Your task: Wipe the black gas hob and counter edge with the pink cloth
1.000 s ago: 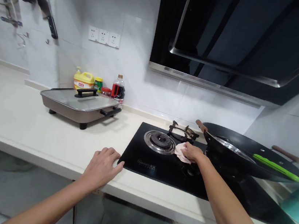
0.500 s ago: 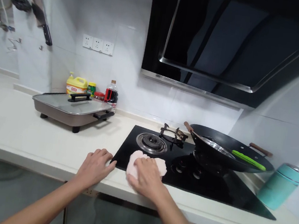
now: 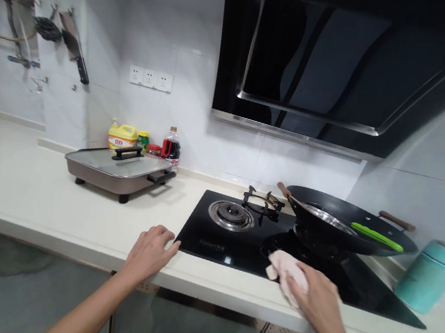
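My right hand [image 3: 318, 296] is closed on a pale pink cloth [image 3: 288, 271], pressed at the front edge of the black glass gas hob [image 3: 215, 247], just before the knobs. Part of the cloth is hidden under the fingers. My left hand [image 3: 152, 250] holds nothing; it rests on the counter with fingers apart, its thumb and fingertip beside the hob's front left corner. Behind the hands lies the bare left burner [image 3: 231, 215], with its pan support [image 3: 262, 202] lifted off and set at the hob's back. A black wok [image 3: 321, 228] covers the right burner.
A lidded electric pan [image 3: 102, 177] stands on the counter [image 3: 11, 182] at left, with bottles [image 3: 123, 136] behind it. A green-handled utensil [image 3: 377, 237] lies in the wok. A turquoise flask [image 3: 431, 276] stands at right, the range hood [image 3: 313, 64] overhead.
My right hand has slid the cloth rightward along the hob's front, from before the left burner to near the knobs. My left hand stays by the corner. The view has shifted slightly.
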`<state>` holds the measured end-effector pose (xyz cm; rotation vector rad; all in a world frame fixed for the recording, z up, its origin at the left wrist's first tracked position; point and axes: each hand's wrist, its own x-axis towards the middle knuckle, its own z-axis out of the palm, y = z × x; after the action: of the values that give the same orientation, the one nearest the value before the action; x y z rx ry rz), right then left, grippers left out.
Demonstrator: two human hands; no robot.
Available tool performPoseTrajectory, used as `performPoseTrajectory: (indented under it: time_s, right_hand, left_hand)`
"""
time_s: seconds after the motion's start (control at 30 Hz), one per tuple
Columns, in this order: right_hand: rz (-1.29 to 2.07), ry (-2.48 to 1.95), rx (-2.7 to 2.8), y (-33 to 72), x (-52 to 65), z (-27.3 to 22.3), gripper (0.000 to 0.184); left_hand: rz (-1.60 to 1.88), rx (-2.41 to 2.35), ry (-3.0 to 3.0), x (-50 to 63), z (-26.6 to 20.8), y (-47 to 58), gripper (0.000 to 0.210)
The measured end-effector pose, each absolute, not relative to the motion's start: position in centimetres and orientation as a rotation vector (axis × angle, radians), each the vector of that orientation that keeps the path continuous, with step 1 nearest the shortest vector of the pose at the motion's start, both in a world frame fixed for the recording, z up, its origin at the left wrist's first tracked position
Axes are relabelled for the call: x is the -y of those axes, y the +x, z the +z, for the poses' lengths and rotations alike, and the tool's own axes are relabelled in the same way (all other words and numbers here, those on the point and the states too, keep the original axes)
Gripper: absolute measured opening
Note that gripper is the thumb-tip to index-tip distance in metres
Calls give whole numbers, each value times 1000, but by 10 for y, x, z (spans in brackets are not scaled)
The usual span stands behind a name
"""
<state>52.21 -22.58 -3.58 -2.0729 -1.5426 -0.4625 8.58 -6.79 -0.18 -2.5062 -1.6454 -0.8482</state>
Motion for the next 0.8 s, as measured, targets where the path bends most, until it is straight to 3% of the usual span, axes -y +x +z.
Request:
performPoseTrajectory:
  time_s: [0.17, 0.3, 0.5, 0.8]
  right_hand:
    - [-653, -2419, 1155, 615, 257, -45, 58]
    - [-608, -2490, 1185, 618, 258, -46, 54]
    - [-665, -2444, 1298, 506, 235, -37, 46]
    - [-348, -2025, 1762, 328, 160, -5, 36]
  left_hand:
    - [-848, 1629, -2508, 67, -7, 86, 32]
    - [-878, 1629, -2489, 67, -8, 87, 32]
    - [-860, 1634, -2500, 69, -3, 88, 37]
    - [-750, 1676, -2482, 68, 3, 89, 41]
